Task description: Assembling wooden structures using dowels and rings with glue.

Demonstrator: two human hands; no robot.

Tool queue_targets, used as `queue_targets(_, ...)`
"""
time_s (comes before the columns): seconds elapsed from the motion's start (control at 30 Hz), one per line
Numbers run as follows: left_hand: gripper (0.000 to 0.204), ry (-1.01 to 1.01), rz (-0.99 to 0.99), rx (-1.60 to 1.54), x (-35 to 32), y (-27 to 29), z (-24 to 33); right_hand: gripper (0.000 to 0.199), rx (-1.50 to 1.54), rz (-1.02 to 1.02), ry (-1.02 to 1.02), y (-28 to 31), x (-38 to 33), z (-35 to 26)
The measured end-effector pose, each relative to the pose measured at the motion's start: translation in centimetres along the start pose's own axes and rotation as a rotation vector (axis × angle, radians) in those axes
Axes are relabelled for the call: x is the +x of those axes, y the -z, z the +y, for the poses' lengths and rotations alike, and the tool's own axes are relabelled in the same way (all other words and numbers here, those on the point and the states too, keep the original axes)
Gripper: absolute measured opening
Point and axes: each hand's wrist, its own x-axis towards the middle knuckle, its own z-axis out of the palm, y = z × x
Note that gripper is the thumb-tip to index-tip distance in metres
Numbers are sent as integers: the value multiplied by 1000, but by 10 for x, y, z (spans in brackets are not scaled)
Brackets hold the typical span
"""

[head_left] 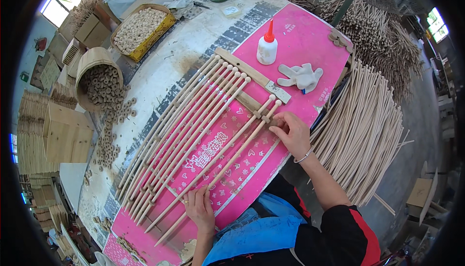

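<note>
A thin wooden stick with a round ball on its far end lies slanting across the pink sheet in front of me. My left hand pinches it along its lower part. Near the ball end, my right hand has thumb and fingers closed by a small wooden ring on the same stick; the exact contact is partly hidden. Just left of it lies a second ball-ended stick, also with a ring near its ball. Farther left, several such sticks lie side by side, their balls toward a wooden strip.
Beyond the strip are a white squeeze bottle with a red tip and a white glove. A tipped wooden bucket spills rings at the left, near a yellow box of wooden balls. Loose sticks are piled at the right.
</note>
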Motion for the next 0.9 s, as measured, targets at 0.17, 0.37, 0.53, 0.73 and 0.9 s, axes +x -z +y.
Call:
queue_targets(0.17,18,-35,21,111,3,-2,3,28,-62,13,97,-6,2,2)
queue_targets(0.37,30,15,152,135,30,21,-37,26,57,60,63,-5,-6,6)
queue_targets(0.53,32,-4,32,301,56,36,-76,20,141,77,16,-3,-17,3)
queue_targets(0.73,25,-104,20,449,61,29,-84,15,173,69,70,-2,-25,-14)
queue_targets(0.9,18,-122,44,384,58,38,-81,13,237,-77,187,-20,-26,-56)
